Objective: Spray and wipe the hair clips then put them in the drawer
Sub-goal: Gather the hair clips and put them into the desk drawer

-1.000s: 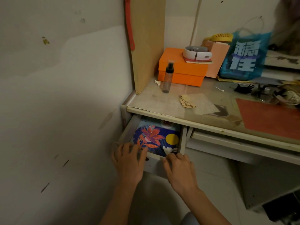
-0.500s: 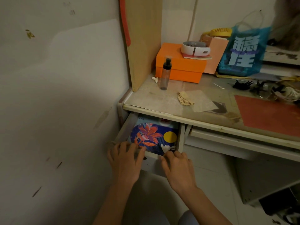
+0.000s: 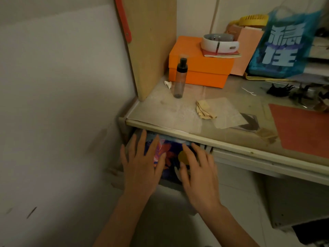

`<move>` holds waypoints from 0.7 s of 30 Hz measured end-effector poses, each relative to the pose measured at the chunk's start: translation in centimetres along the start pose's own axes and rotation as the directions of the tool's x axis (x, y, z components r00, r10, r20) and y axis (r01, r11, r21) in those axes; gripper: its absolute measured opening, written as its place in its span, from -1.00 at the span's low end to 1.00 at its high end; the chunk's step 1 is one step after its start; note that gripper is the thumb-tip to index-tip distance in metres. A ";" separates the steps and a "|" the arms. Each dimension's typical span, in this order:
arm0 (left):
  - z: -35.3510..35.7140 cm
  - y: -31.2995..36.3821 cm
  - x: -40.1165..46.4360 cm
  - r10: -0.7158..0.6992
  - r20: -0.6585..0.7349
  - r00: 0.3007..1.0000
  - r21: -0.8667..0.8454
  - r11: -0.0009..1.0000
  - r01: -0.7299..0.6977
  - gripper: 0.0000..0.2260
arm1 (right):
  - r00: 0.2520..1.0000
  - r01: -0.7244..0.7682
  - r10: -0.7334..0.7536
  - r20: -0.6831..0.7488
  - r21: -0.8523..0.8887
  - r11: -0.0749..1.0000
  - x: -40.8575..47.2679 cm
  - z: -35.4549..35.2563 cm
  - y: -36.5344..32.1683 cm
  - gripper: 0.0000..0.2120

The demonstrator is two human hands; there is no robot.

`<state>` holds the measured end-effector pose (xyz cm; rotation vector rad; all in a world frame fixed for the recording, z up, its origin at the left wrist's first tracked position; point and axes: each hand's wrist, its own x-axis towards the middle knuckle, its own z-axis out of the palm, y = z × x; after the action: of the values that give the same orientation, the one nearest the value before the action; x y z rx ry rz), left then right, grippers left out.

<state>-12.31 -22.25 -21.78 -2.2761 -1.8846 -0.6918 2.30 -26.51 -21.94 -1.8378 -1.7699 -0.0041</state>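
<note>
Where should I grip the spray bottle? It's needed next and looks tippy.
Take the spray bottle round its clear middle, below the black cap. Come from the front right: it stands upright, slim and tall, with the wooden panel close on its left and the orange box just behind.

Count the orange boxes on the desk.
1. The orange box sits at the back of the desk, behind the spray bottle. Others may be hidden behind the blue bag.
</note>
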 end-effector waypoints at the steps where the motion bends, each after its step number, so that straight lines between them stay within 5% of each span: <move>1: 0.1 0.3 0.9 0.001 0.001 1.000 0.003 1.000 -0.001 -0.53 | 1.000 -0.002 0.003 -0.009 0.027 1.000 0.9 0.0 0.2 -0.54; 8: -2.4 4.2 6.9 0.038 0.118 0.992 -0.012 0.999 -0.036 -0.50 | 0.996 -0.074 0.074 0.040 0.005 0.997 7.2 -4.2 1.2 -0.46; 21: -18.0 16.7 18.9 0.271 0.230 0.935 -0.081 0.963 -0.259 -0.48 | 0.951 -0.270 0.287 0.118 -0.145 0.952 16.7 -24.5 2.0 -0.49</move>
<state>1.12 -15.42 5.31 -2.6832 -1.6117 -0.4491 15.56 -21.00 4.10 -2.2155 -1.6144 0.1254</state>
